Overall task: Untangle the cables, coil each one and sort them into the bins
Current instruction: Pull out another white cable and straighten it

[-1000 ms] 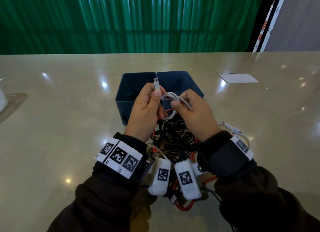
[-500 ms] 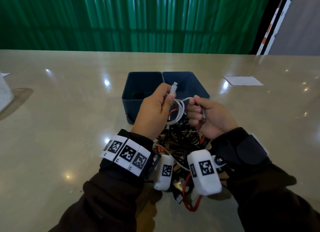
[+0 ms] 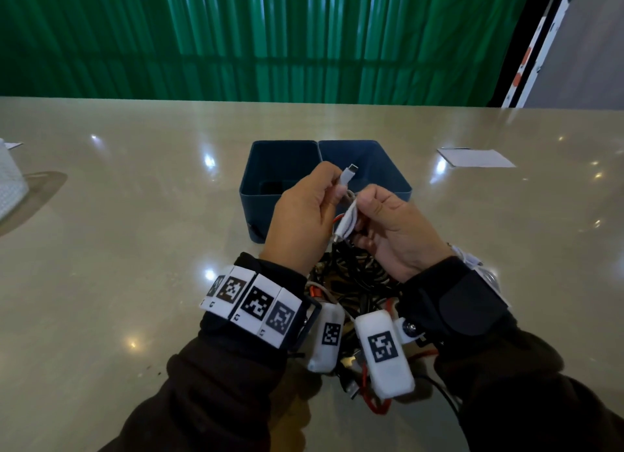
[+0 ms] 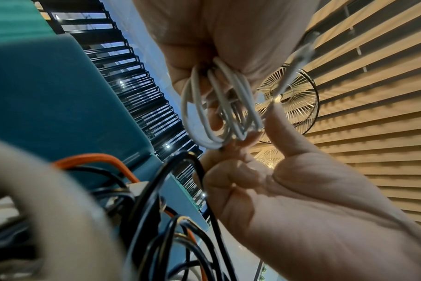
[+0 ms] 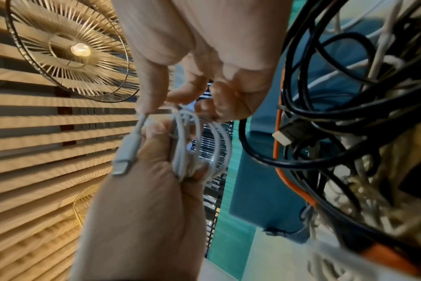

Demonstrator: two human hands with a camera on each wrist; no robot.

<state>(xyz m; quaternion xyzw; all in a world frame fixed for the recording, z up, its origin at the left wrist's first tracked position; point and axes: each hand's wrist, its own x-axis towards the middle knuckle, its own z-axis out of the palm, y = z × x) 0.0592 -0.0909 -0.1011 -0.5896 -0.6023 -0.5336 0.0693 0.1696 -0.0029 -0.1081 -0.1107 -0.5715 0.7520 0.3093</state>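
Head view: hands (image 3: pixel 354 215) hide most of white cable (image 3: pixel 347 216).

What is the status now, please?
Both hands on white cable: left hand pinches plug end, right hand holds coil. Bins ahead. Cable pile below.

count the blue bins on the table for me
2. The left bin and the right bin stand side by side with walls touching, just beyond the hands and the cable pile. The hands hide part of their fronts; no other bin shows.
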